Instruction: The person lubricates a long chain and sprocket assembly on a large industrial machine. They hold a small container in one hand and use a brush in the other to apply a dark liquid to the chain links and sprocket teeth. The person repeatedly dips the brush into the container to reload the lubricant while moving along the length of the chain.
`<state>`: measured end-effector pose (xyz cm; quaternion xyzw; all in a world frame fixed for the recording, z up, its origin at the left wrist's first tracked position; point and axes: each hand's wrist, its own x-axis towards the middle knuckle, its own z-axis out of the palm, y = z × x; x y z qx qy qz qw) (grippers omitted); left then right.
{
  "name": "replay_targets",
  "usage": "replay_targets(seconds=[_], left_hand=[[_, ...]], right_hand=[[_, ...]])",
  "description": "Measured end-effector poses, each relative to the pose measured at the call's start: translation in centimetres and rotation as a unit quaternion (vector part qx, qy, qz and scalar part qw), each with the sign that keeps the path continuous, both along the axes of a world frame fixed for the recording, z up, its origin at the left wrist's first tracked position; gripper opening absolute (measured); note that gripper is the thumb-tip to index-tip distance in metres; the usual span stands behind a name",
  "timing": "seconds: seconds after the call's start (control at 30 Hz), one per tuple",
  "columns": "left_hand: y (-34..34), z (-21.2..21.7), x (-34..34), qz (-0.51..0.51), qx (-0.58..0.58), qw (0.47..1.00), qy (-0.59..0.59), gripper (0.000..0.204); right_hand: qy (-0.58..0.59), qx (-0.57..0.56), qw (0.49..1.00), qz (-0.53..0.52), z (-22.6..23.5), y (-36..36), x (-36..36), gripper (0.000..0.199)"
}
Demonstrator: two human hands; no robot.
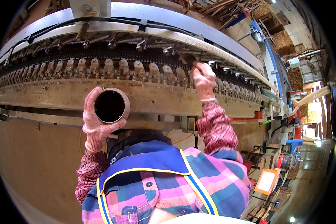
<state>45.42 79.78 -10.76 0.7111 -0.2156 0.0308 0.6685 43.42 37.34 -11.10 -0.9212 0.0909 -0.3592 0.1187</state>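
My left hand [94,125], in a pinkish knitted glove, is wrapped round a cylindrical can [126,102] with an open top. Dark contents, perhaps a liquid, show inside it. The can stands out in front of the machine's long metal rail [156,98]. Further right, my gloved right hand [204,80] reaches over the rail with its fingers closed on a small brush [187,59]. The brush's brownish bristles point left, over the dark chain [138,56] between two rows of metal fittings. Its handle is mostly hidden in my fingers.
A row of upright metal brackets [139,70] with springs runs along the near side of the chain. Beyond it lie a pale bar [212,48] and a black cable [59,25]. To the right are a blue frame [269,59], stacked wood [283,43] and an orange-edged panel [266,181].
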Motion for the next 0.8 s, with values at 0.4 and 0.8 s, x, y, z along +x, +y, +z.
replay_targets(seconds=[0.4, 0.8], left_hand=[[0.2, 0.3, 0.4, -0.008, -0.003, 1.0, 0.025, 0.114], [0.5, -0.2, 0.6, -0.006, 0.041, 0.998, -0.039, 0.116]], right_hand=[[-0.036, 0.006, 0.999, -0.033, -0.8, 0.3, 0.8, 0.019], [-0.023, 0.06, 0.995, -0.08, -1.0, 0.9, 0.8, 0.02]])
